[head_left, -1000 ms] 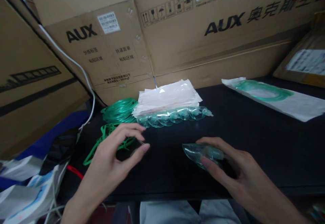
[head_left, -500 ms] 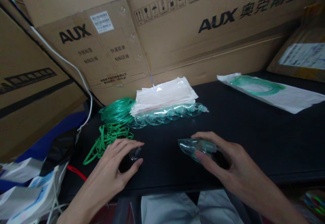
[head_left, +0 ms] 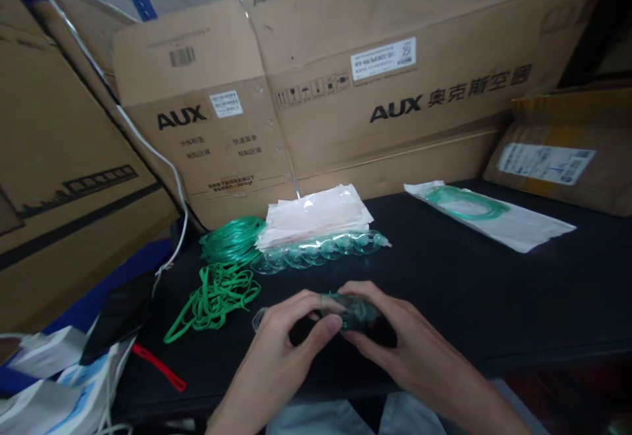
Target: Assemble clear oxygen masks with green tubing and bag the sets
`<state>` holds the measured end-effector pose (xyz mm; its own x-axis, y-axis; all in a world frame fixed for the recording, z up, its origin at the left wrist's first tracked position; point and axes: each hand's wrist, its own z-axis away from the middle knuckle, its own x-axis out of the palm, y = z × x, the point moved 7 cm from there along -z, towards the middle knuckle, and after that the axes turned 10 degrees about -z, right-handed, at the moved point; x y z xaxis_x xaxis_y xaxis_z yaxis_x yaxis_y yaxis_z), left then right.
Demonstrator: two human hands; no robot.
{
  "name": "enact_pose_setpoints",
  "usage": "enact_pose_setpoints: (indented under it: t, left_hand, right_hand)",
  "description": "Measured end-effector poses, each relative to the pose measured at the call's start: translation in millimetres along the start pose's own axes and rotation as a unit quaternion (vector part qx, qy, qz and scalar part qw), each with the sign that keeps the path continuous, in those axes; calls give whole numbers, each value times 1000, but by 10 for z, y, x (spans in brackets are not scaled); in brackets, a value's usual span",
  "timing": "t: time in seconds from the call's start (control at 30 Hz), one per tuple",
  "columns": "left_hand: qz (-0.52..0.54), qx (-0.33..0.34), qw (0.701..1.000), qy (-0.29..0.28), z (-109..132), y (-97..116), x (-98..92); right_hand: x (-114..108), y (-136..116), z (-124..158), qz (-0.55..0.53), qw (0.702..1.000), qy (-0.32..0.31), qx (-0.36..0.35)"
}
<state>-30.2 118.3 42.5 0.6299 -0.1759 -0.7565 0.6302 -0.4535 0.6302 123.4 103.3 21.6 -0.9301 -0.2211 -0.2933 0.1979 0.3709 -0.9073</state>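
A clear green-tinted oxygen mask (head_left: pixel 354 310) is held between both hands, low over the black table. My left hand (head_left: pixel 276 339) grips its left edge with thumb and fingers, while my right hand (head_left: pixel 412 343) closes round the right side. The fingers cover much of the mask and motion blurs it. Left of my left hand lie small clear or metallic curved pieces (head_left: pixel 259 318), partly hidden. Beyond the hands, several nested masks (head_left: pixel 316 253) form a row. Green elastic straps (head_left: pixel 217 300) lie in a tangle at left, with coiled green tubing (head_left: pixel 231 241) behind them.
White pouches (head_left: pixel 318 214) are stacked behind the mask row. A pouch with green tubing (head_left: pixel 513 224) lies at right. Large cardboard boxes (head_left: pixel 326 132) wall off the table's back. A red-handled item (head_left: pixel 160 367), a white cable (head_left: pixel 170 165) and white boxes (head_left: pixel 49 353) are at left.
My right hand has brought the mask leftward to the middle. My left hand has moved right from beside the small curved pieces and closed on the mask's edge. The head view has shifted upward.
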Motion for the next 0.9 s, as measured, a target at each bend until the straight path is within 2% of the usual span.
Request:
enact_pose_setpoints:
  t: [0.13, 0.2, 0.27, 0.4, 0.47, 0.63, 0.8, 0.9]
  left_hand:
    - [26, -20, 998, 47, -121, 157, -95]
    - [27, -12, 998, 63, -217, 224, -163]
    - [12, 22, 997, 79, -355, 293, -214]
    - [-81, 109, 984, 118, -709, 342, -194]
    - [-126, 148, 973, 123, -887, 328, -114]
    - [-177, 155, 969, 75, -1194, 195, 114]
    - [-147, 153, 975, 67, -1268, 84, 201]
    - [-138, 152, 976, 73, -1294, 34, 207]
  right_hand:
    - [-119, -198, -122, 63, 997, -29, -16]
    - [-289, -336, -230, 102, 993, -47, -40]
    - [-526, -416, -359, 147, 986, -53, -61]
    - [-1072, -257, -610, 235, 971, -7, -41]
    - [-1220, -99, -690, 250, 968, -9, -25]
    - [-1234, 242, -748, 220, 974, -48, -7]
    - [-1244, 490, -762, 242, 969, -46, -8]
    - [-1222, 519, -772, 271, 960, -60, -29]
